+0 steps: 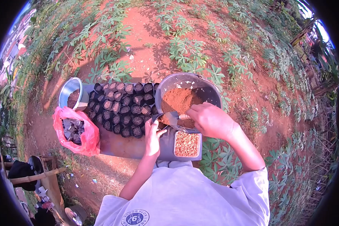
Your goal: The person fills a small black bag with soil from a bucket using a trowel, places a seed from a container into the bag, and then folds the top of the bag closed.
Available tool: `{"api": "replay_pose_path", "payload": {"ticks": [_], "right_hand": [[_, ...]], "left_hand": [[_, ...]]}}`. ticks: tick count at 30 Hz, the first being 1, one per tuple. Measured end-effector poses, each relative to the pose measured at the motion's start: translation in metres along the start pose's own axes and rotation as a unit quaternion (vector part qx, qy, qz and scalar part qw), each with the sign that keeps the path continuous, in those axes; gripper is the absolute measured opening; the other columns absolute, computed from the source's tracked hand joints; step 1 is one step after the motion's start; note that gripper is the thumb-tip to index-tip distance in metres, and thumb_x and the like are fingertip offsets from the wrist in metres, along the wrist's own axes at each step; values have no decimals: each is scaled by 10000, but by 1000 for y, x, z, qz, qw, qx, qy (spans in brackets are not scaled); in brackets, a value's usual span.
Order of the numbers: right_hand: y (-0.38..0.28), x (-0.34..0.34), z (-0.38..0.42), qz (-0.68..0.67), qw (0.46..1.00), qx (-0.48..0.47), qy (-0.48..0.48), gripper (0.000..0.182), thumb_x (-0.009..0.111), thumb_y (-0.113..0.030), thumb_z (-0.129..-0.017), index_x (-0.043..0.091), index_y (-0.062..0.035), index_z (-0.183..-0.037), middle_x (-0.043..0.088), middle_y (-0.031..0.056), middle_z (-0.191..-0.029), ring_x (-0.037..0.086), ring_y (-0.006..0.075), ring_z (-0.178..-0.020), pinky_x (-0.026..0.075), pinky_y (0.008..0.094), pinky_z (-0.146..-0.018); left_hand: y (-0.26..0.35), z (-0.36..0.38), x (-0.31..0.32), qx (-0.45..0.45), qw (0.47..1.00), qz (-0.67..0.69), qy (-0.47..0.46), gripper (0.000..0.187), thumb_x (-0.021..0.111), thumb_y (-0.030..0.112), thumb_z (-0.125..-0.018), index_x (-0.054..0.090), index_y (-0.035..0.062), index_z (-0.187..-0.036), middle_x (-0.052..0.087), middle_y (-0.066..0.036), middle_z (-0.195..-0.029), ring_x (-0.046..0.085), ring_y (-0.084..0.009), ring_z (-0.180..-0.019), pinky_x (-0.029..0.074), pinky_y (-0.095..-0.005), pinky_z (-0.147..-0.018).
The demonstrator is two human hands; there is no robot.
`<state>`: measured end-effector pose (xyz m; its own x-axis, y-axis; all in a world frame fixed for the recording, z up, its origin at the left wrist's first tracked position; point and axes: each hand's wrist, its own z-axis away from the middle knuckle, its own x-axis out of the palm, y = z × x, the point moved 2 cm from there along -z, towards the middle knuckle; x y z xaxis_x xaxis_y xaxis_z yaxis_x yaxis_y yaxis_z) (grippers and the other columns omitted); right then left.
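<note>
My right hand is closed round the pale handle of a small trowel, its metal blade pointing left over the near rim of a dark bucket. Reddish-brown soil lies inside that bucket. My left hand pinches a small black planting bag upright at the blade's tip. Some soil shows at the blade's tip; how full the bag is cannot be made out. Just left of the bucket stand rows of soil-filled black planting bags.
A square tub of yellowish grains sits at the table's near edge. At the left are a pail with dark soil and a pink plastic bag of black planting bags. Leafy plants surround the table; a bamboo rail stands lower left.
</note>
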<state>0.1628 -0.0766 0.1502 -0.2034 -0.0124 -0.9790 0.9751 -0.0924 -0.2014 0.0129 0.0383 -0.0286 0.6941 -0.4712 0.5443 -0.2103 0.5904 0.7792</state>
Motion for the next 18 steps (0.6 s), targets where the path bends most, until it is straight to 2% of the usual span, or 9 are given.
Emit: {"api": "replay_pose_path", "payload": {"ticks": [1, 2, 5, 7, 10, 12, 13, 15, 18], "right_hand": [[-2, -1, -1, 6, 1000, -14, -6, 196, 601, -70, -727, 576, -19, -915, 605, 143, -832, 630, 320, -810, 478, 407, -764], [-4, -1, -2, 4, 1000, -14, -5, 196, 601, -70, -727, 576, -19, -915, 605, 143, -832, 630, 320, -810, 478, 407, -764], [-11, -2, -3, 9, 999, -29, -21, 264, 612, -75, -750, 589, -19, -1006, 585, 122, -821, 600, 312, -799, 455, 416, -744], [-15, -7, -5, 27, 998, -42, -28, 182, 583, -96, -749, 603, -24, -915, 607, 123, -821, 632, 291, -792, 478, 391, -761], [-18, -11, -7, 21, 998, -51, -19, 208, 601, -96, -732, 610, -29, -928, 605, 110, -819, 630, 278, -800, 474, 383, -770], [-19, -17, -5, 19, 999, -47, -12, 218, 610, -93, -733, 610, -26, -941, 601, 109, -822, 625, 278, -806, 470, 384, -777], [-18, -21, -4, 15, 999, -43, -6, 229, 618, -90, -734, 610, -23, -953, 597, 107, -825, 621, 277, -812, 466, 385, -784], [-15, -29, 0, 4, 1000, -26, 3, 249, 622, -81, -740, 610, -19, -981, 595, 110, -838, 617, 281, -824, 463, 387, -789], [1, -38, 9, -21, 999, 4, 46, 283, 619, -67, -756, 609, -15, -1034, 596, 115, -868, 614, 293, -843, 458, 390, -798]], "left_hand": [[-1, 1, 0, -2, 1000, 1, 10, 379, 483, 288, -972, 452, 51, -1266, 586, -60, -1144, 599, -139, -1000, 538, -337, -830], [0, 1, 0, -3, 1000, 0, 15, 385, 483, 289, -973, 443, 55, -1276, 575, -32, -1051, 594, -129, -955, 532, -343, -839], [3, 2, 3, -8, 1000, 1, 15, 389, 483, 289, -973, 433, 61, -1285, 563, -21, -1008, 592, -130, -939, 525, -345, -851], [1, 2, 1, -7, 1000, 3, 16, 382, 477, 281, -975, 429, 67, -1287, 576, -34, -1044, 595, -141, -955, 520, -343, -855], [2, 0, -3, -13, 1000, -3, 24, 375, 471, 271, -977, 431, 65, -1288, 589, -60, -1129, 603, -158, -985, 520, -349, -854], [5, 0, -3, -23, 1000, 9, -19, 383, 457, 287, -992, 405, 62, -1296, 526, -65, -1235, 540, -137, -1077, 490, -356, -873], [6, -2, -4, -23, 999, 11, -19, 383, 457, 287, -992, 405, 62, -1296, 526, -65, -1235, 540, -137, -1077, 490, -356, -873], [6, -6, -8, -3, 1000, 22, 0, 352, 469, 284, -982, 456, 70, -1261, 605, -60, -1124, 613, -161, -975, 521, -372, -851], [14, -12, -11, -7, 999, 51, 2, 316, 470, 302, -985, 485, 83, -1213, 623, -61, -1102, 626, -190, -971, 519, -383, -850]]}}
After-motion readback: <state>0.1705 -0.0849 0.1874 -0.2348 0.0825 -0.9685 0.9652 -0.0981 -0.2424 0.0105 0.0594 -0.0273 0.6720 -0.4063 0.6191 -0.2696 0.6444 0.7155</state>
